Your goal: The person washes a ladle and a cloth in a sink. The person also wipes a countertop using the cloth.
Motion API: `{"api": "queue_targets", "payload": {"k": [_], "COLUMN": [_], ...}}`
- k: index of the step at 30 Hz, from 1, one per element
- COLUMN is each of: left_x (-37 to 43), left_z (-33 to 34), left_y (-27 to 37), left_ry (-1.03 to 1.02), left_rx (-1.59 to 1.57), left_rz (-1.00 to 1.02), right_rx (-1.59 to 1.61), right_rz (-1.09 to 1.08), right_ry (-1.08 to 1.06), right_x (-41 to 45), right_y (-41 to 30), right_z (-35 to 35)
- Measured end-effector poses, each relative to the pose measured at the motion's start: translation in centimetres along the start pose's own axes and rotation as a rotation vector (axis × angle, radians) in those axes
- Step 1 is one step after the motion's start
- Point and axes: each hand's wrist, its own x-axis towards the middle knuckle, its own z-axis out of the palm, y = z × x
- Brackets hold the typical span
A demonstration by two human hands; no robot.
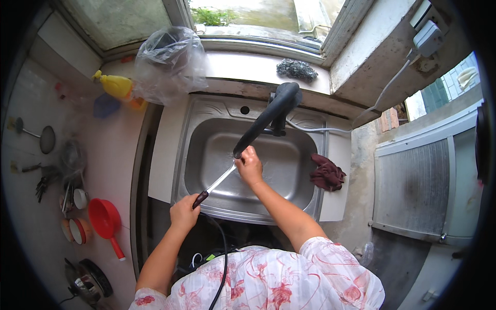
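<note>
My left hand (185,214) grips the dark brown handle of a long metal kitchen utensil (220,181), held slanting over the left part of the stainless steel sink (254,217). At its far end, right under the spout of the black faucet (267,116), my right hand (250,166) has its fingers curled around the utensil. Fingers and spout hide the utensil's head, so its kind cannot be told. Wet ripples show on the basin floor below.
A dark red cloth (328,173) lies over the sink's right rim. A steel wool scourer (297,70) and a plastic bag (170,64) are on the sill. Leftward stand a yellow bottle (116,86) and a red plastic ladle (104,219). A white cable (381,97) runs behind the sink.
</note>
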Motion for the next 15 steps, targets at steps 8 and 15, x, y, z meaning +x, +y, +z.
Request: {"api": "queue_targets", "payload": {"k": [8, 15], "left_x": [-0.5, 1.0], "left_z": [-0.1, -2.0], "left_y": [-0.7, -0.7], "left_ry": [-0.246, -0.216], "left_rx": [-0.398, -0.031], "left_rz": [-0.243, 0.061], "right_rx": [0.289, 0.504], "right_rz": [0.064, 0.467], "right_ry": [0.070, -0.627], "right_x": [0.7, 3.7], "right_y": [5.4, 7.3], "right_z": [-0.6, -1.7]}}
